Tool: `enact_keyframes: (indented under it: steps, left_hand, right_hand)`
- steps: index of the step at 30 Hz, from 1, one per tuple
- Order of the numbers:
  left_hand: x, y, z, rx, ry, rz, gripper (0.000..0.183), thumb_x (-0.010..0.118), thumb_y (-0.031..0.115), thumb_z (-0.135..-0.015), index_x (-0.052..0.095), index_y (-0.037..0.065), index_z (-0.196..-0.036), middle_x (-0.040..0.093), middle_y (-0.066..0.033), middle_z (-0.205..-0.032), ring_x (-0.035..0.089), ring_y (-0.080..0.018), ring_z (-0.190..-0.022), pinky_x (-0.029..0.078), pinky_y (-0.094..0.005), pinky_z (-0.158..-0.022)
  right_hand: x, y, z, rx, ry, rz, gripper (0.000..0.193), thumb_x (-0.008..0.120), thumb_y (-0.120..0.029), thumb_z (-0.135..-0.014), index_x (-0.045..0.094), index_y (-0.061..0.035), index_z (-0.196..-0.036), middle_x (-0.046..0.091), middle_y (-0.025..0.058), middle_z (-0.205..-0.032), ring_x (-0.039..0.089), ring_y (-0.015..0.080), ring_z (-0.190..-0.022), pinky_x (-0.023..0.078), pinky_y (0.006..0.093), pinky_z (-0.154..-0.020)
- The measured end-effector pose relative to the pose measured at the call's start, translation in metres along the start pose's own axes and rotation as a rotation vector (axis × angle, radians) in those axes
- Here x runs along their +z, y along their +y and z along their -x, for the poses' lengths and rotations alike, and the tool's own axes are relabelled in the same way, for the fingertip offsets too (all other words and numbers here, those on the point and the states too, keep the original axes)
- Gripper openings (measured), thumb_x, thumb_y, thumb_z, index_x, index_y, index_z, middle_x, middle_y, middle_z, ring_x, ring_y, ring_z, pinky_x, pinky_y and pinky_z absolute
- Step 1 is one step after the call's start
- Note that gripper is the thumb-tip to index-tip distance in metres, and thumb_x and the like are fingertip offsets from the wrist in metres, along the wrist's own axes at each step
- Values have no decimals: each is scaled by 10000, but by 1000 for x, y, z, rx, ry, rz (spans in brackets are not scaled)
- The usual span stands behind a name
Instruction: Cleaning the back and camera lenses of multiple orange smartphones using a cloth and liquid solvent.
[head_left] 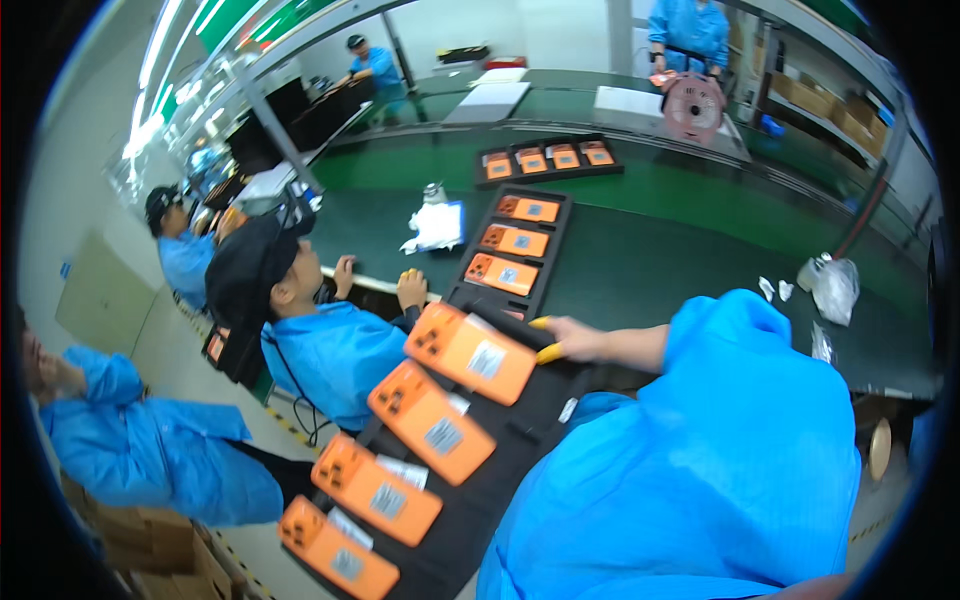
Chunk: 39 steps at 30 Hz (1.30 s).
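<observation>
Black front tray [515, 440], tilted at the near side of the scene: its row of four appears filled, though whether anything is left to add cannot be told. Second tray [556, 245], partly hidden by the front tray: three phones show whole, with the edge of another. Third tray [550, 177], beyond it: four phones seated. Right hand [578, 340]: yellow-tipped thumb and finger gripping the front tray's upper corner; the left hand is out of view. Orange phones [420, 400]: those in the front tray lie back up, each with a square white label [443, 436] and a white slip [403, 471] beside it. Surroundings: green workbench [640, 230], under the two farther trays; blue-clad co-worker [335, 350], close beside the front tray and apparently limiting room on that side; pink fan [693, 107], well apart; clear plastic bag [835, 290], at right.
</observation>
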<state>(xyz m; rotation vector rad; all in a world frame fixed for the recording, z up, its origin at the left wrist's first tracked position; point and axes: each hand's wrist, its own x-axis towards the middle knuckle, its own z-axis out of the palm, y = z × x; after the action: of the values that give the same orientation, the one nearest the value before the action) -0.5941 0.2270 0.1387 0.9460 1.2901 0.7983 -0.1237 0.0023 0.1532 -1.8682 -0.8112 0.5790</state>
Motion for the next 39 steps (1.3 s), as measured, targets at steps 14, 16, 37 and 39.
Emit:
enact_keyframes:
  steps: [14,16,37,39]
  left_hand:
    - [-52,-15,86,120,593,303,378,520,58,-660,456,-2,-1028,519,-127,-916,486,-228,-747,396,-339,-647]
    - [-43,-34,115,140,683,354,398,516,46,-653,451,-7,-1043,515,-132,-938,487,-238,-779,399,-351,-677]
    - [-167,-66,59,416,640,691,506,486,-13,-631,414,-49,-1131,492,-154,-1086,491,-293,-986,410,-404,-863]
    - [-207,-68,59,381,661,612,491,484,-12,-645,414,-45,-1130,492,-154,-1081,491,-294,-985,411,-408,-861]
  right_hand:
    - [148,-75,-104,-74,-712,-477,575,645,-26,-680,374,4,-1187,490,82,-1079,452,152,-998,373,280,-851]
    - [168,-65,-120,-55,-817,-511,567,654,-28,-677,384,1,-1175,499,76,-1072,459,151,-988,376,283,-847]
    - [333,-120,-122,11,-936,-499,542,632,42,-668,391,16,-1153,535,73,-1023,513,144,-936,412,268,-814]
    - [365,-127,-111,-7,-958,-511,553,638,37,-671,387,6,-1163,526,69,-1043,512,145,-940,411,271,-815]
